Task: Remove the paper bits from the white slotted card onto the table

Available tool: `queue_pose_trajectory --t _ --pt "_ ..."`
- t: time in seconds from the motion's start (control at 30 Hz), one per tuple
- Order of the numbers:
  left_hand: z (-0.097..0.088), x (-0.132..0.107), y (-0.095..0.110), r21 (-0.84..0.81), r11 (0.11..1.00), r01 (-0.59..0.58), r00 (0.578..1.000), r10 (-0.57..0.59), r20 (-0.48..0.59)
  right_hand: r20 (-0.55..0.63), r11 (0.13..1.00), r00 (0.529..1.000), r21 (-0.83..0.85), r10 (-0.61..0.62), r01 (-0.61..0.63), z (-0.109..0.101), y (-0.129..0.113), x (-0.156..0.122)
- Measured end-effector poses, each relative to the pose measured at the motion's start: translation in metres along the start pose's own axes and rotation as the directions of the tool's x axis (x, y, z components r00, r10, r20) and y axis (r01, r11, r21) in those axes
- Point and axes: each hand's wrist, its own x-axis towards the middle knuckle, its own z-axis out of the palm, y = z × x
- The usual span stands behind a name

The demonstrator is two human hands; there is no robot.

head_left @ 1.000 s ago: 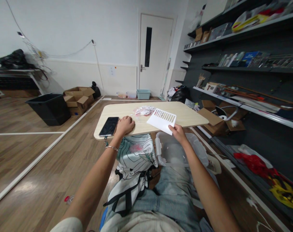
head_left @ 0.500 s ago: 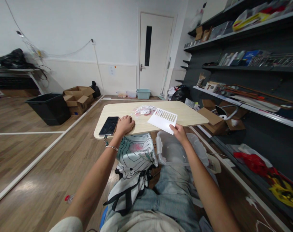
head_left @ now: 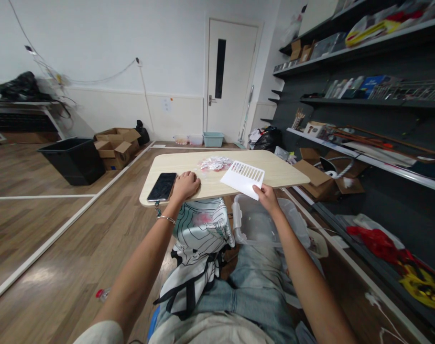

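Observation:
My right hand (head_left: pixel 266 197) grips the near corner of a white sheet with a row of slots cut along its far end (head_left: pixel 243 181), thumb on top. The sheet is tilted over the right half of the small pale table (head_left: pixel 275 169). Just past its left edge lies a heap of small white pieces (head_left: pixel 216 163), with pink marks on the tabletop around them. My left hand (head_left: pixel 186 185) rests on the tabletop, palm down, holding nothing that I can see. Beside it, on the left, lies a dark-screened phone (head_left: pixel 162 186).
Under the table's near edge are a cloth-lined container (head_left: pixel 202 224) and a clear plastic bin (head_left: pixel 255 224). A black waste bin (head_left: pixel 72 162) and open cardboard boxes (head_left: pixel 119 145) stand at the left. Loaded dark shelves (head_left: pixel 364 100) line the right. A red-capped bottle (head_left: pixel 103 294) lies on the floor.
The slotted sheet in my right hand has shifted very slightly to the right. My left hand and the heap stay where they were.

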Motion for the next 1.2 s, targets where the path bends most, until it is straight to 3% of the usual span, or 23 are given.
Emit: queue_pose_trajectory --t 0.33,0.63,0.8,0.97,1.07,1.2 --pt "-0.002 -0.001 0.000 0.011 1.000 -0.007 1.000 0.007 0.002 -0.015 0.996 0.999 -0.073 -0.042 0.041 -0.002 -0.002 -0.004" --pt "-0.001 -0.001 0.000 0.000 1.000 0.007 1.000 -0.007 0.006 -0.083 0.924 0.983 -0.362 -0.167 0.126 0.003 -0.018 -0.028" --pt "-0.001 -0.003 0.000 -0.029 1.000 0.005 1.000 -0.004 0.005 -0.051 0.809 0.965 -0.557 -0.256 0.185 0.023 -0.040 -0.054" --pt "-0.001 -0.002 0.000 -0.036 0.999 0.003 1.000 -0.003 0.006 0.065 0.717 0.930 -0.618 -0.362 0.322 0.057 -0.049 -0.076" --pt "0.000 0.000 0.001 -0.022 1.000 0.016 1.000 -0.016 0.008 0.060 0.748 0.948 -0.600 -0.311 0.284 0.069 -0.046 -0.071" --pt "0.001 0.000 0.002 -0.016 1.000 0.002 1.000 -0.002 0.005 0.031 0.805 0.971 -0.553 -0.235 0.213 0.067 -0.041 -0.050"
